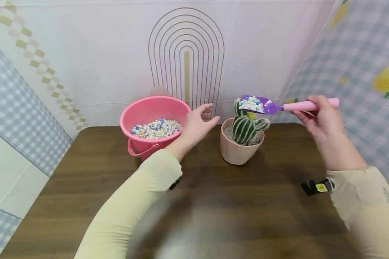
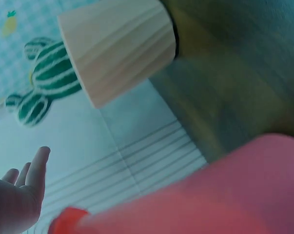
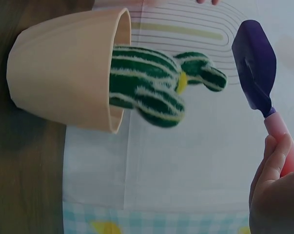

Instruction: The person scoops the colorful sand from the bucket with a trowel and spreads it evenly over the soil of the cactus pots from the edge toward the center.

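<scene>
My right hand (image 1: 325, 120) grips the pink handle of a toy shovel (image 1: 270, 107), whose purple scoop carries a heap of small multicoloured pebbles (image 1: 252, 104). In the head view the scoop overlaps the top of a green cactus (image 1: 244, 128) with white stripes and a yellow flower. That cactus stands in a peach pot (image 1: 236, 153) on the table. The right wrist view shows the shovel (image 3: 256, 68) held apart from the cactus. Between bucket and pot, my left hand (image 1: 197, 124) is raised with fingers extended and holds nothing. The pink bucket (image 1: 155, 102) beside it contains more pebbles (image 1: 157, 128).
The brown wooden table (image 1: 194, 216) ends against a white cloth backdrop (image 1: 110, 54) with line arches. A checked cloth with fruit prints (image 1: 353, 72) hangs at the right. The bucket's handle (image 1: 142, 153) hangs down at its front. A black strap (image 1: 317, 187) juts from the right sleeve.
</scene>
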Demonstrator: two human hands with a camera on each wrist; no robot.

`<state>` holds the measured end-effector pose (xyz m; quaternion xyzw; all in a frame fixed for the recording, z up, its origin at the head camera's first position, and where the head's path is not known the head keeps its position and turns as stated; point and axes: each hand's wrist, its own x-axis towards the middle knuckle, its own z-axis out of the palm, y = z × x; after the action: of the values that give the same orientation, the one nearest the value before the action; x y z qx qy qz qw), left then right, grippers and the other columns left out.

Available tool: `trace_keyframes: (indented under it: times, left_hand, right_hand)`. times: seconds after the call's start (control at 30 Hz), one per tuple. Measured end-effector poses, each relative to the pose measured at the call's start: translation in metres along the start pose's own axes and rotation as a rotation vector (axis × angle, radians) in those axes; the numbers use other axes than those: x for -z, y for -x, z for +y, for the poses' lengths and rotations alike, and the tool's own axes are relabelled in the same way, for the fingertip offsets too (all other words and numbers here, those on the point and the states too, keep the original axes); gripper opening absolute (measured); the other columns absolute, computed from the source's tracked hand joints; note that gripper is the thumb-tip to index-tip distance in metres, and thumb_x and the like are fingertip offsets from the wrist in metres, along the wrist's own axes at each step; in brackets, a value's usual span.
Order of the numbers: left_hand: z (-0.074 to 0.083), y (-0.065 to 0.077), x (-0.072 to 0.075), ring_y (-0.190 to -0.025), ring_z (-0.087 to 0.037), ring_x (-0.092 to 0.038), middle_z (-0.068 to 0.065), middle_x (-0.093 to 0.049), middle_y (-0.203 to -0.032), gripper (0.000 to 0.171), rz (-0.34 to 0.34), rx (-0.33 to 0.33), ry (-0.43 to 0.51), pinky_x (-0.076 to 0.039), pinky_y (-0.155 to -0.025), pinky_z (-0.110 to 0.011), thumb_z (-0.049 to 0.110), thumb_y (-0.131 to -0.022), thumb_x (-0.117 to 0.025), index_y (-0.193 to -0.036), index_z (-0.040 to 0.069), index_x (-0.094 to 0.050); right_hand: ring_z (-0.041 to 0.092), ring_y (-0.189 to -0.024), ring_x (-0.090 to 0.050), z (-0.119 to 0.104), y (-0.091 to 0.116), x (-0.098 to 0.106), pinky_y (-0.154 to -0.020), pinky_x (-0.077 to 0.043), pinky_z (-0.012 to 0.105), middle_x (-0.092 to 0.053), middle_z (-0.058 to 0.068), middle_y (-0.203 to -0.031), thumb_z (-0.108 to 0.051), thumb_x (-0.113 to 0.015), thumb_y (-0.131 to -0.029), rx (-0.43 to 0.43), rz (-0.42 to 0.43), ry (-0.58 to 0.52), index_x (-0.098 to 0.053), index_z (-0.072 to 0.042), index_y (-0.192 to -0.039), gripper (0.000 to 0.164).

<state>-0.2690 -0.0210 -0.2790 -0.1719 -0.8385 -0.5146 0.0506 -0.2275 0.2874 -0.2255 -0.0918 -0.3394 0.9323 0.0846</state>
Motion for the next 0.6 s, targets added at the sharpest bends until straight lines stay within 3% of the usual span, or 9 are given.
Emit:
trace_keyframes:
  times: [0.17, 0.37, 0.47, 0.6]
  left_hand:
    - [-0.003, -0.002, -0.021, -0.116, -0.02, -0.057, -0.006, -0.055, -0.133, 0.053, -0.073, 0.0, -0.044, -0.051, -0.092, -0.031, 0.029, -0.089, -0.063, -0.137, 0.014, -0.047]
    - [-0.011, -0.003, -0.042, -0.115, -0.024, -0.058, -0.011, -0.055, -0.132, 0.053, -0.106, 0.022, 0.016, -0.053, -0.09, -0.032, 0.026, -0.089, -0.063, -0.136, 0.011, -0.047]
    - [-0.015, -0.004, -0.05, -0.113, -0.025, -0.058, -0.012, -0.056, -0.131, 0.052, -0.101, 0.024, 0.004, -0.052, -0.09, -0.033, 0.026, -0.088, -0.063, -0.136, 0.009, -0.048]
    - [-0.021, -0.006, -0.061, -0.113, -0.024, -0.058, -0.012, -0.058, -0.129, 0.053, -0.046, 0.05, -0.043, -0.05, -0.093, -0.034, 0.026, -0.088, -0.064, -0.134, 0.006, -0.049]
  right_hand:
    - [0.033, -0.068, -0.068, -0.009, 0.003, 0.01, -0.057, -0.058, 0.043, -0.057, 0.015, -0.07, 0.003, -0.058, -0.087, 0.002, 0.044, -0.033, -0.049, -0.002, -0.088, 0.01]
    - [0.031, -0.072, -0.068, -0.018, 0.006, 0.022, -0.06, -0.059, 0.042, -0.056, 0.013, -0.075, 0.001, -0.06, -0.087, 0.0, 0.093, -0.011, -0.046, -0.006, -0.093, 0.017]
    - [0.03, -0.075, -0.068, -0.022, 0.008, 0.029, -0.062, -0.059, 0.043, -0.056, 0.011, -0.078, 0.001, -0.061, -0.086, -0.003, 0.121, -0.026, -0.046, -0.009, -0.096, 0.021]
    - [0.028, -0.08, -0.067, -0.026, 0.009, 0.034, -0.068, -0.059, 0.042, -0.054, 0.008, -0.088, 0.001, -0.064, -0.084, -0.002, 0.167, -0.037, -0.044, -0.016, -0.102, 0.033]
